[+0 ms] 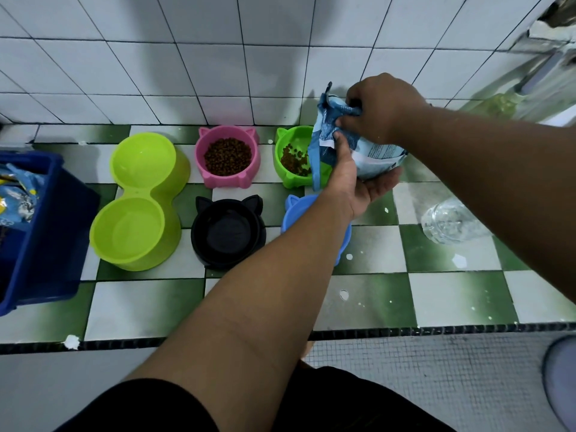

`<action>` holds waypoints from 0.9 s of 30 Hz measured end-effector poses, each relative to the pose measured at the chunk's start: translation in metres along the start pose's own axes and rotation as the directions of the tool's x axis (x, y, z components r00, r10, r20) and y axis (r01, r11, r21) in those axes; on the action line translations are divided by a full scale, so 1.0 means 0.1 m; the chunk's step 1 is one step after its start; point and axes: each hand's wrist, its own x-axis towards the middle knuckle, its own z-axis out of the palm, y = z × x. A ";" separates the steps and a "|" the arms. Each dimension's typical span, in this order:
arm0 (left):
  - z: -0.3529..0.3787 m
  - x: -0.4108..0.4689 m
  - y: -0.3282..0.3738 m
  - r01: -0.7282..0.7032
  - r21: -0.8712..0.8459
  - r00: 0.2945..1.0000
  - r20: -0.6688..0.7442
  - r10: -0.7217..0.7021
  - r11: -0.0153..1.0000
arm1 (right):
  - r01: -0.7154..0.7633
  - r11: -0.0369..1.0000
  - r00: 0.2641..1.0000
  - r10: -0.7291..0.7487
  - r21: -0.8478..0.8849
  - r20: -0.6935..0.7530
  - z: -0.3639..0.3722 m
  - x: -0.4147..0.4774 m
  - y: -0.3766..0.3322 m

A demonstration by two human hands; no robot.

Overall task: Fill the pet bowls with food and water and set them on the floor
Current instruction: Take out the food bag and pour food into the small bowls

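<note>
kibble filling pink bowl (227,157); green bowl (293,155) part-filled. food bag (358,145) above it, cradled by left hand (358,182), pinched at top by right hand (380,109). double bowl (140,201), black bowl (227,232), blue bowl (299,210) apparently empty; water bottle (448,221) lying right.

A lime-green plastic double bowl (137,201), a pink cat-eared bowl (227,155) filled with dark brown kibble (227,156), a green cat-eared bowl (291,155), a black cat-eared bowl (228,232) and a blue cat-eared bowl (299,210) are seen on a green-and-white chequered tile counter (436,294). A light blue and white food pouch (355,141) and a dark blue plastic bin (43,232) are also shown against white wall tiles (187,63) lined with dark grout.
</note>
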 end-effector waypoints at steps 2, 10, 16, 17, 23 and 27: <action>0.01 0.01 0.00 0.004 0.007 1.000 0.002 -0.004 1.000 | -0.003 1.000 1.000 0.002 -0.007 -0.011 0.00 0.00 0.01; 0.04 0.06 0.00 0.012 0.016 1.000 -0.022 -0.012 1.000 | -0.032 0.999 0.999 0.031 -0.028 -0.011 0.00 0.00 0.03; 0.01 0.10 0.01 0.003 0.028 0.999 -0.045 -0.002 1.000 | -0.030 0.999 1.000 0.030 -0.014 -0.007 0.02 0.00 0.03; 0.00 0.10 0.01 0.010 0.031 0.999 -0.045 -0.009 0.999 | -0.030 0.999 1.000 0.030 -0.015 -0.008 0.02 -0.01 0.04; 0.00 0.11 -0.02 0.007 0.047 0.999 -0.041 -0.005 0.999 | -0.030 1.000 0.999 0.030 0.005 -0.019 0.01 -0.06 0.06; 0.01 0.11 -0.02 -0.004 0.069 0.999 -0.046 0.007 0.998 | -0.034 0.999 0.999 0.035 0.016 -0.032 -0.01 -0.09 0.08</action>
